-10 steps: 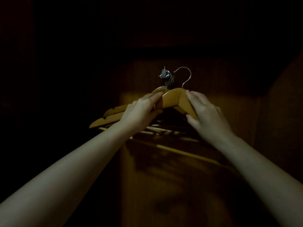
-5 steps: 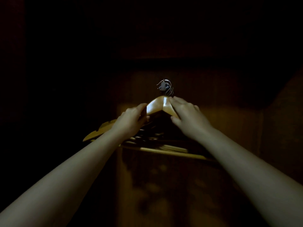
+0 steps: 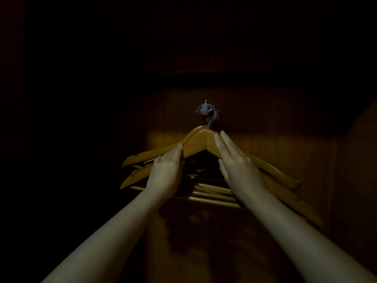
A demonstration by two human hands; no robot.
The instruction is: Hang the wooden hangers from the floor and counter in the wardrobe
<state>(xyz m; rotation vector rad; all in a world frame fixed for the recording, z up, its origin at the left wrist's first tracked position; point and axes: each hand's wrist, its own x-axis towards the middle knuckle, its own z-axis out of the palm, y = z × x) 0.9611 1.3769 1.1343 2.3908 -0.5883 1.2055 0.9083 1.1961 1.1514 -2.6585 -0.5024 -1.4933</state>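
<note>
Near the center of the frame, a bunch of wooden hangers is hanging from a small metal hook on the dim wardrobe back panel. The left hand is resting against the front hanger's left arm, fingers extended. The right hand is lying flat on its right arm (fingers straight, not curled). Lower crossbars are showing between the wrists.

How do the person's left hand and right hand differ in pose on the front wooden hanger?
The left hand curls its fingertips onto the lower edge of the front wooden hanger, on its left arm; the right hand lies flat, fingers straight, over its right arm. The right hand's fingertips reach nearer the peak. Both touch it; neither closes around it.
</note>
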